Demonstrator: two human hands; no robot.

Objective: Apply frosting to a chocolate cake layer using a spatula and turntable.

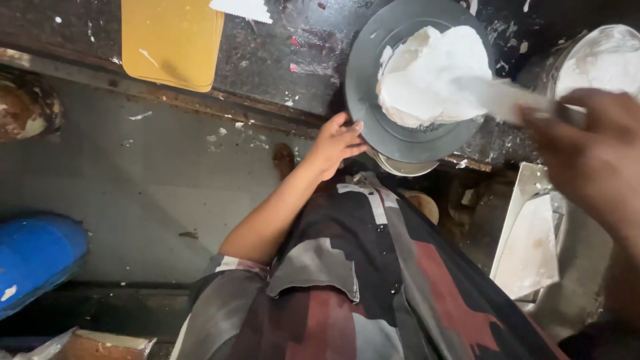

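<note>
Gripping the near rim of a round grey turntable (pixel 373 127), the left hand (pixel 337 143) curls its fingers loosely on the edge. A white-frosted cake (pixel 427 73) sits on the turntable, beyond and right of that hand. The right hand (pixel 593 143) is closed on a spatula (pixel 497 97), whose blade runs leftward onto the cake's right side, so this hand is the nearer to it. A yellow board (pixel 170 40) lies well left on the dark desk (pixel 280 60), a white tub (pixel 600 60) close on the right.
</note>
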